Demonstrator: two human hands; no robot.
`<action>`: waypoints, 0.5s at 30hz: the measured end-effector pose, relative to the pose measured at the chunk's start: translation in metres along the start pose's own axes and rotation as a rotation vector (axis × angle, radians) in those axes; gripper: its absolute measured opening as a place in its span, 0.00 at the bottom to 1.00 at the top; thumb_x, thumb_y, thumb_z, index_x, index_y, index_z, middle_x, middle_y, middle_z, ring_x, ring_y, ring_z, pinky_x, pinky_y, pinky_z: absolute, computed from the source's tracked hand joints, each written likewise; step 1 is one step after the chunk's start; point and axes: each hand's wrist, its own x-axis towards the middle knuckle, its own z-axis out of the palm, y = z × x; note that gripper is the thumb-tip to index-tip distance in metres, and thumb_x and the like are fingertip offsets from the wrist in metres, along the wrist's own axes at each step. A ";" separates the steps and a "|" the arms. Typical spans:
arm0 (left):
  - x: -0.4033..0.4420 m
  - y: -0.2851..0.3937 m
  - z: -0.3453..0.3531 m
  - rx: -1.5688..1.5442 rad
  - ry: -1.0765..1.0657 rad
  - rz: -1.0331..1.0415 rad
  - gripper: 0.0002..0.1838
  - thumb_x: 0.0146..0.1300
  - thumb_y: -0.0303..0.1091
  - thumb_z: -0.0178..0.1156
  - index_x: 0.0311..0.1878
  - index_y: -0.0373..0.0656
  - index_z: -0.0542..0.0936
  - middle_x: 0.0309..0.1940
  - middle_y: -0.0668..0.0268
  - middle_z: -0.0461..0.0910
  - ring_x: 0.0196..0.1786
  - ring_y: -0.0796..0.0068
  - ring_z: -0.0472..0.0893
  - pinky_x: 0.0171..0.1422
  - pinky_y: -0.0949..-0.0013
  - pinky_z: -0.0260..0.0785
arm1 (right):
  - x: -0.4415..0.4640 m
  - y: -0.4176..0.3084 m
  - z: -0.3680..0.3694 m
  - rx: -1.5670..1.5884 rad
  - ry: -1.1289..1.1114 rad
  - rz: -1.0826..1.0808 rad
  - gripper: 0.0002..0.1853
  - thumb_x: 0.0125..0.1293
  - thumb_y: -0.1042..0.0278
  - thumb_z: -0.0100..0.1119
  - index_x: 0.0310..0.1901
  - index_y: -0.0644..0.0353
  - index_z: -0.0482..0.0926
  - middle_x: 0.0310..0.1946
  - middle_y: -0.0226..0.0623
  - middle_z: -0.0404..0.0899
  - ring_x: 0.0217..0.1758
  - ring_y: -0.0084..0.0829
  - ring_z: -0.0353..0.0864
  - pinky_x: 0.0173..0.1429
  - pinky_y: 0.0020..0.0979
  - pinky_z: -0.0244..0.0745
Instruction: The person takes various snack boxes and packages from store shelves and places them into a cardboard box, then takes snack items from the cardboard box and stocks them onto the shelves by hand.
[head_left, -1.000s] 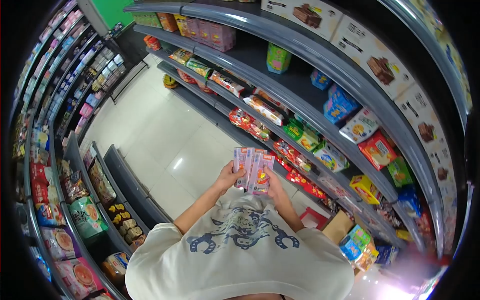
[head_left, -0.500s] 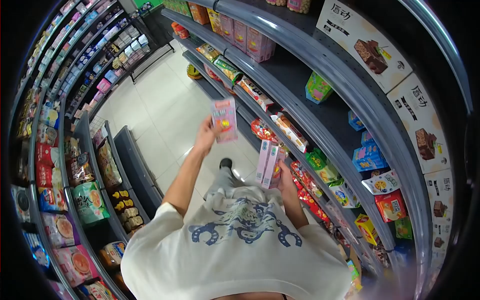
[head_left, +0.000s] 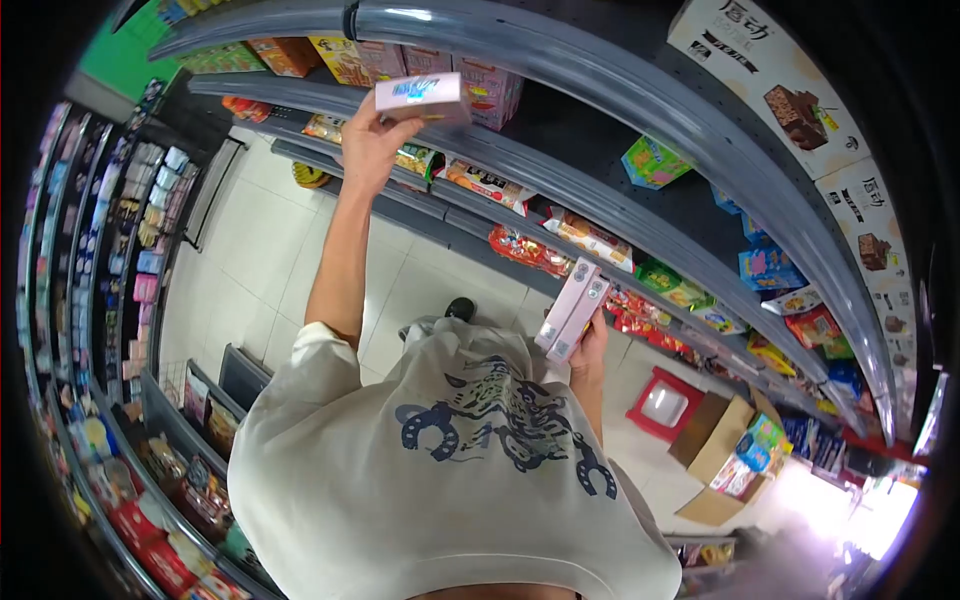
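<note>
My left hand [head_left: 368,148] is raised in front of the shelf, closed around one small pink box [head_left: 425,92], its narrow end toward me. Just behind that box, a row of similar pink boxes [head_left: 495,90] stands on the shelf, partly covered by it. Lower and to the right, my right hand [head_left: 592,345] grips two slim pink boxes [head_left: 572,312] side by side near my body. Part of the right-hand fingers is hidden behind them.
Grey shelf edges [head_left: 600,65] curve across the right, with a green box [head_left: 655,162] and blue packs [head_left: 768,268] on them. Snack packs [head_left: 490,185] lie on lower shelves. An open carton [head_left: 715,445] and a red stool [head_left: 663,403] stand on the tiled floor. More shelves line the left.
My left hand has moved up and left with its box, from over the aisle to the shelf. My view has turned toward the shelf, bringing the carton and red stool into sight.
</note>
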 end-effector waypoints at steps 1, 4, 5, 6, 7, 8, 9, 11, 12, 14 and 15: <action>0.009 -0.007 -0.002 -0.024 -0.016 -0.012 0.19 0.53 0.14 0.65 0.50 0.33 0.79 0.45 0.67 0.77 0.50 0.75 0.78 0.55 0.71 0.71 | -0.005 0.008 0.003 0.004 -0.008 0.001 0.27 0.73 0.47 0.42 0.63 0.59 0.69 0.53 0.46 0.78 0.51 0.48 0.81 0.58 0.55 0.76; 0.028 -0.025 0.003 -0.067 -0.086 0.061 0.18 0.53 0.14 0.66 0.49 0.33 0.79 0.47 0.66 0.77 0.48 0.75 0.78 0.54 0.71 0.72 | -0.015 0.029 0.006 -0.046 0.052 -0.095 0.28 0.72 0.45 0.44 0.63 0.58 0.68 0.53 0.46 0.78 0.52 0.47 0.81 0.57 0.53 0.76; 0.033 -0.035 0.007 -0.066 -0.098 0.117 0.16 0.53 0.15 0.66 0.47 0.32 0.80 0.44 0.66 0.79 0.44 0.77 0.79 0.51 0.73 0.72 | -0.019 0.036 0.002 -0.051 0.060 -0.124 0.28 0.71 0.45 0.44 0.63 0.58 0.68 0.53 0.46 0.78 0.52 0.47 0.80 0.57 0.53 0.76; 0.034 -0.040 0.011 -0.083 -0.099 0.107 0.16 0.53 0.16 0.66 0.47 0.33 0.80 0.42 0.66 0.80 0.43 0.77 0.80 0.50 0.73 0.73 | -0.026 0.042 -0.001 -0.051 0.069 -0.148 0.29 0.71 0.45 0.44 0.63 0.59 0.68 0.54 0.46 0.77 0.53 0.46 0.80 0.57 0.52 0.76; 0.036 -0.042 0.015 -0.090 -0.104 0.101 0.15 0.53 0.16 0.66 0.46 0.33 0.80 0.41 0.65 0.81 0.42 0.78 0.80 0.49 0.73 0.73 | -0.033 0.046 -0.002 -0.031 0.083 -0.151 0.30 0.70 0.45 0.45 0.64 0.59 0.67 0.54 0.45 0.77 0.53 0.46 0.80 0.57 0.52 0.76; 0.040 -0.040 0.017 -0.089 -0.114 0.099 0.15 0.53 0.16 0.67 0.46 0.33 0.80 0.39 0.65 0.82 0.41 0.78 0.80 0.48 0.74 0.73 | -0.040 0.049 -0.001 -0.001 0.093 -0.153 0.30 0.70 0.44 0.45 0.64 0.59 0.67 0.54 0.45 0.77 0.53 0.46 0.80 0.58 0.51 0.76; 0.042 -0.040 0.018 -0.014 -0.092 0.081 0.15 0.53 0.17 0.67 0.45 0.33 0.80 0.35 0.65 0.83 0.38 0.78 0.80 0.46 0.74 0.73 | -0.044 0.056 0.002 0.034 0.098 -0.159 0.31 0.70 0.44 0.46 0.64 0.59 0.67 0.54 0.45 0.77 0.53 0.46 0.80 0.58 0.51 0.76; 0.047 -0.046 0.013 0.017 -0.121 0.041 0.15 0.52 0.17 0.68 0.45 0.32 0.80 0.37 0.64 0.83 0.40 0.78 0.80 0.47 0.73 0.73 | -0.051 0.066 0.008 0.079 0.128 -0.209 0.32 0.69 0.44 0.47 0.65 0.59 0.66 0.54 0.45 0.77 0.53 0.45 0.80 0.57 0.50 0.76; 0.050 -0.050 0.014 0.021 -0.130 0.024 0.15 0.52 0.18 0.68 0.45 0.31 0.80 0.37 0.64 0.83 0.40 0.78 0.80 0.47 0.73 0.73 | -0.050 0.066 0.009 0.090 0.141 -0.240 0.32 0.69 0.43 0.47 0.66 0.59 0.66 0.53 0.44 0.77 0.53 0.45 0.80 0.57 0.50 0.76; 0.054 -0.053 0.015 0.006 -0.153 0.027 0.15 0.53 0.19 0.69 0.45 0.30 0.80 0.39 0.63 0.83 0.43 0.77 0.80 0.49 0.73 0.73 | -0.048 0.068 0.017 0.120 0.132 -0.266 0.33 0.68 0.43 0.47 0.66 0.59 0.65 0.53 0.44 0.77 0.52 0.44 0.80 0.57 0.49 0.76; 0.053 -0.055 0.015 0.027 -0.153 0.022 0.16 0.53 0.20 0.69 0.46 0.30 0.80 0.40 0.63 0.83 0.43 0.77 0.80 0.50 0.73 0.73 | -0.049 0.071 0.019 0.131 0.133 -0.269 0.34 0.68 0.42 0.48 0.67 0.59 0.65 0.52 0.44 0.77 0.52 0.44 0.80 0.57 0.49 0.76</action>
